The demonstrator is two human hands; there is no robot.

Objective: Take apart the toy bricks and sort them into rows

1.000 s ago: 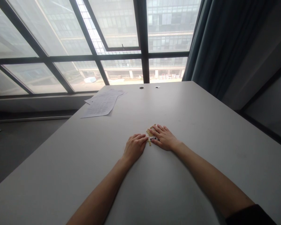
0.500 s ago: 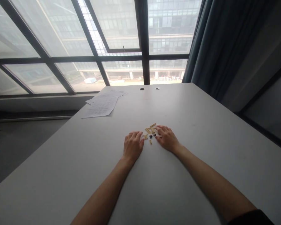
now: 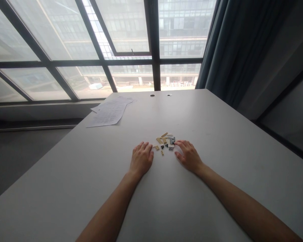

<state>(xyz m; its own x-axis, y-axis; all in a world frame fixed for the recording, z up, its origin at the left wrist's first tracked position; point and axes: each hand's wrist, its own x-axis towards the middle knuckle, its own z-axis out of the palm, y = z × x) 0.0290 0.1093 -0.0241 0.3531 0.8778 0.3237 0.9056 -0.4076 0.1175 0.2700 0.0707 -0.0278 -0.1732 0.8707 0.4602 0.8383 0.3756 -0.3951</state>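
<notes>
Several small toy building bricks lie in a loose cluster on the white table: tan bricks [image 3: 159,140], grey bricks [image 3: 171,140] and black bricks [image 3: 162,147]. My left hand [image 3: 141,157] rests on the tabletop at the cluster's left side, fingers stretched forward and holding nothing. On the right side, my right hand [image 3: 189,155] has its fingers and thumb apart. Its fingertips reach the edge of the grey bricks; whether they touch them I cannot tell. One tan brick [image 3: 162,153] lies a little nearer to me than the others.
Printed sheets of paper [image 3: 111,112] lie at the table's far left. Two round cable holes, one dark [image 3: 152,95] and one partly covered [image 3: 169,95], are near the far edge. Behind stand framed windows, with a dark blue curtain [image 3: 224,50] on the right.
My right hand has moved right and slightly towards me, uncovering the grey and white bricks that it hid. My left hand has shifted slightly left, away from the bricks.
</notes>
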